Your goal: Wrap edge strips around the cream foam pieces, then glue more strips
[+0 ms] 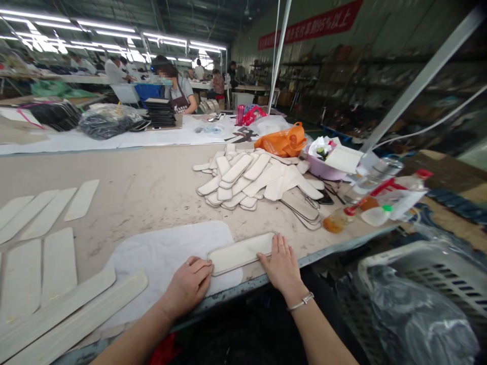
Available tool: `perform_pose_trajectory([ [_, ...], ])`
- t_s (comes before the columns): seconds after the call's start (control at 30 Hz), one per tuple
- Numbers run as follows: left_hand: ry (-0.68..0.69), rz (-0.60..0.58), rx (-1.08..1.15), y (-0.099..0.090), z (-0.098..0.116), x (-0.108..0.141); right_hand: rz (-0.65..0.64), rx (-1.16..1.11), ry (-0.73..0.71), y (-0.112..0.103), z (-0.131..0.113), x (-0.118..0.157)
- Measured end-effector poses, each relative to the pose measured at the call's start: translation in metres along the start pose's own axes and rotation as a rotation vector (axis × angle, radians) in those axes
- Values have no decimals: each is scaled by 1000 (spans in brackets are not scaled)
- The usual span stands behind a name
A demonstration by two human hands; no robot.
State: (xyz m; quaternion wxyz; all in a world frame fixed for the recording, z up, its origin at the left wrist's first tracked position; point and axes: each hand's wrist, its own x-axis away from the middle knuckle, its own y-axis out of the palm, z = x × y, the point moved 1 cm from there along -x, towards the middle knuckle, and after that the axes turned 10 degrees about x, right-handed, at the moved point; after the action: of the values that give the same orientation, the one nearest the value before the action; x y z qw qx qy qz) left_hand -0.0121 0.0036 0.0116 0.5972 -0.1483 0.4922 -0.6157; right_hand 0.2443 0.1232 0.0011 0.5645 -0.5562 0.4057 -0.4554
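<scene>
1. At the near edge of the table (pixel 144 192), one pale strip (pixel 241 253), rounded at the corners and dark along the edge. Its left part is over the white cloth (pixel 167 248), its right part beyond the cloth; whether it rests fully flat does not show.
2. Left hand (pixel 190 278), mine: fingers curled at the strip's left end. Whether my thumb pinches from beneath, I can't make out.
3. Right hand (pixel 281 263), mine: laid along the right end, fingers together, thumb set apart on the face. Hands well apart, one to each end.
4. Handling, as I judge it: even, light pressure at both ends, so the middle neither bows nor creases.
5. Edges: best kept in plain sight, fingertips off the dark line wherever possible.
6. Footing: cloth smooth beneath; a ruck there could lift one side or mark the pale face.
7. Surroundings: heap of strips (pixel 243 177) beyond, loose pieces (pixel 59 258) to my left, bottle (pixel 337 221) to my right. I'd keep the strip's right end well away from that bottle.
</scene>
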Motion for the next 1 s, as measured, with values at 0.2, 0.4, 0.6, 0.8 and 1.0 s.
perform_pose_trajectory([
  [0.2,-15,41,58,-1,0,2,145,-121,17,2,17,-9],
  [0.4,-73,65,122,3,-11,5,232,-697,152,-9,23,-10],
  [0.6,-278,243,231,1,-23,1,95,-1360,187,-14,21,-10],
  [0.8,-557,145,597,1,-16,-40,86,-1578,175,-23,31,-6],
  [1.0,-850,-27,992,10,11,-58,70,-1712,219,-26,45,-8],
])
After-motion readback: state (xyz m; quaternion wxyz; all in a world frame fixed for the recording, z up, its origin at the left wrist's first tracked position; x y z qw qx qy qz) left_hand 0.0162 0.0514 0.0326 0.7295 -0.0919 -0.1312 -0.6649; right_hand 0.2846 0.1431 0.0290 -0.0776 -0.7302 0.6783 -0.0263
